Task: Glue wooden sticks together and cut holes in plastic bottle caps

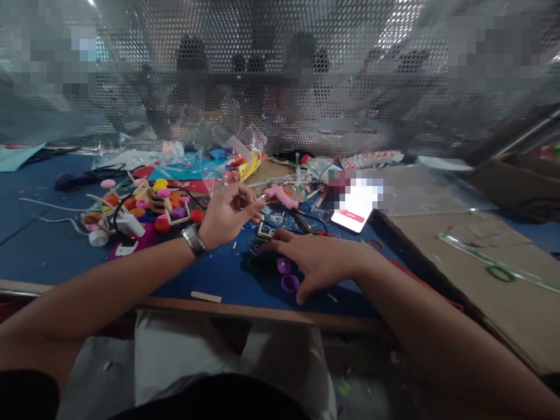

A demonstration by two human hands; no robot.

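My left hand (227,214), with a watch (193,240) on its wrist, is raised over the table with thumb and fingers curled into a pinch. Whatever sits between those fingertips is too small to make out. My right hand (317,259) hovers palm down, fingers spread, beside two purple cup-shaped caps (289,284). Its fingertips are close to a small wooden frame (265,229); whether they touch cannot be told. Just beyond my hands lies a pink glue gun (282,196). A dark green piece (261,263) is in shadow under my right hand.
At left stand wooden-stick pieces with colourful caps (163,193), near a magenta power strip (133,244) with a white plug. A lit phone (355,205) leans at right beside cardboard (472,245). One flat stick (206,297) lies near the front edge. Plastic bags (227,154) clutter the back, before a perforated metal screen (262,76).
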